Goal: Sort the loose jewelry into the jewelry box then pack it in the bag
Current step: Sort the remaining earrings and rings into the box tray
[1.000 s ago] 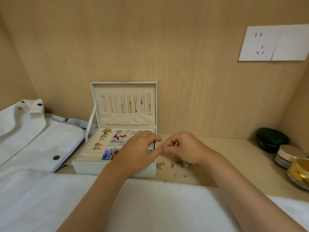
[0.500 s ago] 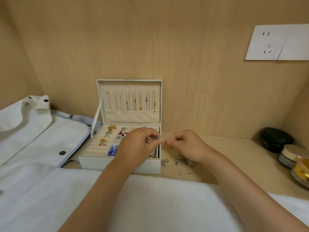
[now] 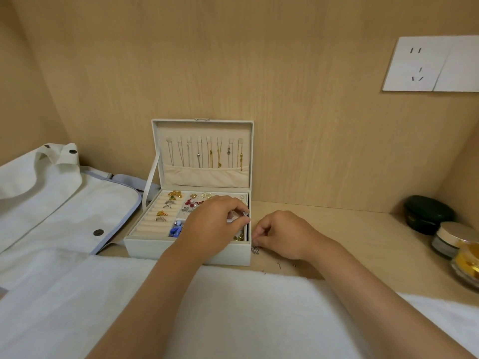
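We see a big white cloth (image 3: 233, 320) in front. The white bag (image 3: 51, 203) lies left of the open jewelry box (image 3: 186, 248) on the tabletop (image 3: 363, 229). Jars (image 3: 427, 213) stand far right. Our left hand (image 3: 215, 224) hides the box's right side and pinches a tiny silver piece (image 3: 245, 214). Our right hand (image 3: 280, 234) curls over the loose jewelry (image 3: 255, 250) beside the box; we cannot tell if it holds any.

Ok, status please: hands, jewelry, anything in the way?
Left hand pinches silver piece over jewelry box. Right hand curled at loose jewelry, hold unclear. Nothing blocking.
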The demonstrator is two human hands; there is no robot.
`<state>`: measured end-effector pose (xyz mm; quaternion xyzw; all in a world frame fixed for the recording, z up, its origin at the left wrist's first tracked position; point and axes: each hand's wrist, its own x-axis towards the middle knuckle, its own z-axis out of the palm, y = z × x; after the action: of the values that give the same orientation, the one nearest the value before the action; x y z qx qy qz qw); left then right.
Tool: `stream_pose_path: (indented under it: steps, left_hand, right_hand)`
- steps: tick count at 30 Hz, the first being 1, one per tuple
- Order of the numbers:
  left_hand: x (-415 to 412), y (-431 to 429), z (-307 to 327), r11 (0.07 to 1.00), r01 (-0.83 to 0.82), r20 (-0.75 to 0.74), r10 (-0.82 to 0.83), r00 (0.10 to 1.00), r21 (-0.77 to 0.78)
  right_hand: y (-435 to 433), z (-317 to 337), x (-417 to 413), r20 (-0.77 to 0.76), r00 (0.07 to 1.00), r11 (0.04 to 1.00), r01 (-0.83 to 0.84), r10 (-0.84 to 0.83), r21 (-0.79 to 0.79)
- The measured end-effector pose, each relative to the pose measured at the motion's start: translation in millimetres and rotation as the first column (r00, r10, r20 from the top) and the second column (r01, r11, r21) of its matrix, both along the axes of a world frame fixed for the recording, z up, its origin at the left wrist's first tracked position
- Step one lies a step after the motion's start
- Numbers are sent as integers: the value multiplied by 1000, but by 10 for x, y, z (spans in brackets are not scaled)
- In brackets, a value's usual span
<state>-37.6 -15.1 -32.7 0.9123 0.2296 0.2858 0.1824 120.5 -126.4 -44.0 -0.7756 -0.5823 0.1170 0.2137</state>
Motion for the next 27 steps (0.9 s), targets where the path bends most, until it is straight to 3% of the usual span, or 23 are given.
stream_pose_path:
  steps: [5, 12, 18, 22, 27]
  left_hand:
    - [-28, -15, 36, 999, 7, 28, -6, 1000, -52]
    - [-142, 134, 183, 979, 12, 128, 14, 992, -202]
    - [-327, 459, 338, 972, -7, 125, 38, 991, -236]
    - [-464, 630, 264, 955, -53, 149, 101, 984, -292]
    - [-517, 686, 163, 953, 7, 156, 42, 987, -303]
  right_hand:
    - [-52, 68, 56, -195, 980, 992, 57, -35, 110]
    - [-24, 291, -22, -506, 862, 947, 180, -21, 267]
    - [362, 485, -175, -509, 859, 929, 137, 62, 344]
    - [652, 512, -287, -420, 907, 930, 115, 45, 349]
    - [866, 477, -434, -261, 965, 924, 97, 3, 370]
